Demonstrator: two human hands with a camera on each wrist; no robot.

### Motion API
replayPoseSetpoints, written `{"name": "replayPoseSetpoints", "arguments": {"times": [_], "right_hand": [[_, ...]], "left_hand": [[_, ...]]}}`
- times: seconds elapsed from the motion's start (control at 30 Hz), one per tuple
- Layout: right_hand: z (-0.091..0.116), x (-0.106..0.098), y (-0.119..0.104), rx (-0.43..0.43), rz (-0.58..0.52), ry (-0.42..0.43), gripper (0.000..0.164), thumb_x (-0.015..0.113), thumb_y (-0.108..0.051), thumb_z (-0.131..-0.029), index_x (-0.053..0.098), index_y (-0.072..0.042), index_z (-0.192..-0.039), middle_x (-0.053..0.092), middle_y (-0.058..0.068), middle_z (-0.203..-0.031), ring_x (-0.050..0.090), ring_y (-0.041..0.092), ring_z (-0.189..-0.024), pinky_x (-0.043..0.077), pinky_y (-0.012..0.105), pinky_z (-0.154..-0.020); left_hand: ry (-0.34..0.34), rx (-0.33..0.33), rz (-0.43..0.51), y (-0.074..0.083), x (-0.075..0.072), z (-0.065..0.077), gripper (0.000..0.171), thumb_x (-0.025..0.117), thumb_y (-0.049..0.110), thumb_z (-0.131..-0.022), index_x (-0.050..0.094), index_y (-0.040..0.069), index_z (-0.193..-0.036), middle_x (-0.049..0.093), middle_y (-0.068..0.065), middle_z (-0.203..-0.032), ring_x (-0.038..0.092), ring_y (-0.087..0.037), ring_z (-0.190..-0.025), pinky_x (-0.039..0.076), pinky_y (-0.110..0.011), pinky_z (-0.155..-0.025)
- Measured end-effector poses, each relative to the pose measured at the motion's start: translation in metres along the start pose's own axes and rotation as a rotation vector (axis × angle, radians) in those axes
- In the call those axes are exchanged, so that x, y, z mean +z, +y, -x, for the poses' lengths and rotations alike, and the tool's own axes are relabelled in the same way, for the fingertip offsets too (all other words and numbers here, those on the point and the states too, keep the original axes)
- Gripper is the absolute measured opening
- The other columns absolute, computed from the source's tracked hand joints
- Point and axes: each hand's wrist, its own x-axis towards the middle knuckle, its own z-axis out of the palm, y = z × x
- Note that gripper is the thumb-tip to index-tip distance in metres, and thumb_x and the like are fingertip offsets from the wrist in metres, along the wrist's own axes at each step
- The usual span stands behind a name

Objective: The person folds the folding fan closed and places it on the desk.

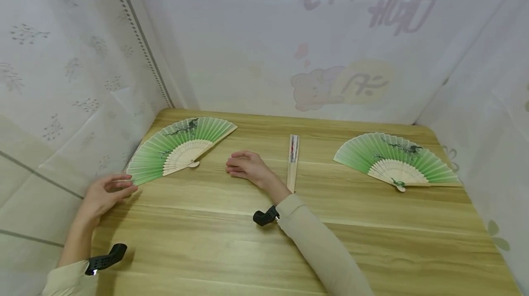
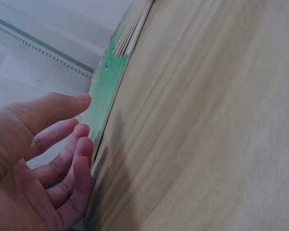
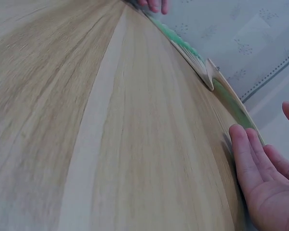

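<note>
On the left of the table lies a spread green folding fan [image 1: 149, 158] with a dark branch print and pale ribs. My left hand [image 1: 105, 195] is at its lower left corner, fingers loosely bent and holding nothing; whether a fingertip touches the fan I cannot tell. In the left wrist view, thumb and fingers of that hand [image 2: 43, 159] are apart beside the green fan edge [image 2: 103, 91]. My right hand [image 1: 250, 167] hovers or rests right of the fan's pivot, fingers extended with nothing in them. In the right wrist view the fan [image 3: 188, 53] lies beyond that hand [image 3: 269, 183].
A folded fan [image 1: 292, 163] with a printed end lies just beyond my right wrist. Another spread green fan [image 1: 398, 163], a green cord at its pivot, lies on the right. Fabric walls [image 1: 248, 57] enclose the wooden table [image 1: 198, 250] at the back and sides.
</note>
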Motion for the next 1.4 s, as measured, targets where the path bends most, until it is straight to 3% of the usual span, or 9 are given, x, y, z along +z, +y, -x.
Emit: {"name": "replayPoseSetpoints", "arguments": {"times": [0.27, 0.57, 0.77, 0.93, 1.17, 1.4], "right_hand": [[-0.005, 0.006, 0.001, 0.002, -0.017, 0.026, 0.049, 0.062, 0.001, -0.1, 0.04, 0.014, -0.142, 0.057, 0.033, -0.131, 0.064, 0.038, -0.114, 0.051, 0.041, -0.096], [-0.01, 0.012, 0.0, 0.005, -0.029, 0.037, 0.048, 0.062, 0.002, -0.1, 0.041, 0.013, -0.142, 0.058, 0.032, -0.13, 0.064, 0.039, -0.114, 0.052, 0.04, -0.095], [-0.02, 0.02, 0.003, 0.001, -0.071, 0.042, 0.047, 0.061, 0.004, -0.1, 0.041, 0.014, -0.141, 0.058, 0.033, -0.129, 0.064, 0.038, -0.114, 0.052, 0.039, -0.095], [-0.025, 0.027, 0.006, 0.006, -0.072, 0.056, 0.047, 0.062, 0.004, -0.099, 0.042, 0.013, -0.141, 0.06, 0.032, -0.127, 0.064, 0.038, -0.114, 0.051, 0.04, -0.096], [-0.028, 0.032, 0.008, 0.027, -0.082, 0.06, 0.049, 0.063, 0.002, -0.1, 0.041, 0.012, -0.143, 0.059, 0.031, -0.129, 0.064, 0.036, -0.115, 0.051, 0.039, -0.097], [-0.032, 0.034, 0.009, 0.017, -0.09, 0.069, 0.049, 0.063, 0.002, -0.1, 0.041, 0.012, -0.142, 0.058, 0.03, -0.131, 0.064, 0.037, -0.115, 0.051, 0.039, -0.096]], "left_hand": [[0.027, -0.011, -0.039, -0.003, -0.002, 0.008, 0.026, 0.077, 0.006, -0.091, 0.067, 0.009, -0.115, 0.068, 0.019, -0.093, 0.063, 0.003, -0.081, 0.054, -0.021, -0.063], [0.078, -0.057, -0.031, -0.007, -0.007, 0.007, 0.03, 0.081, 0.01, -0.09, 0.068, 0.003, -0.116, 0.07, 0.009, -0.086, 0.063, -0.004, -0.074, 0.053, -0.02, -0.06], [0.101, -0.07, -0.074, -0.01, -0.009, 0.004, 0.04, 0.081, 0.014, -0.09, 0.064, -0.008, -0.119, 0.068, 0.012, -0.085, 0.061, -0.005, -0.072, 0.052, -0.02, -0.059], [0.1, -0.085, -0.125, -0.013, -0.009, 0.008, 0.045, 0.08, 0.02, -0.091, 0.063, -0.011, -0.12, 0.065, 0.01, -0.084, 0.059, -0.006, -0.071, 0.051, -0.02, -0.059], [0.097, -0.139, -0.113, -0.014, -0.009, 0.015, 0.046, 0.08, 0.02, -0.092, 0.063, -0.012, -0.12, 0.066, 0.013, -0.082, 0.06, -0.007, -0.068, 0.052, -0.023, -0.057], [0.091, -0.139, -0.143, -0.013, -0.008, 0.013, 0.051, 0.078, 0.021, -0.093, 0.059, -0.016, -0.124, 0.064, 0.01, -0.082, 0.06, -0.01, -0.065, 0.053, -0.025, -0.056]]}}
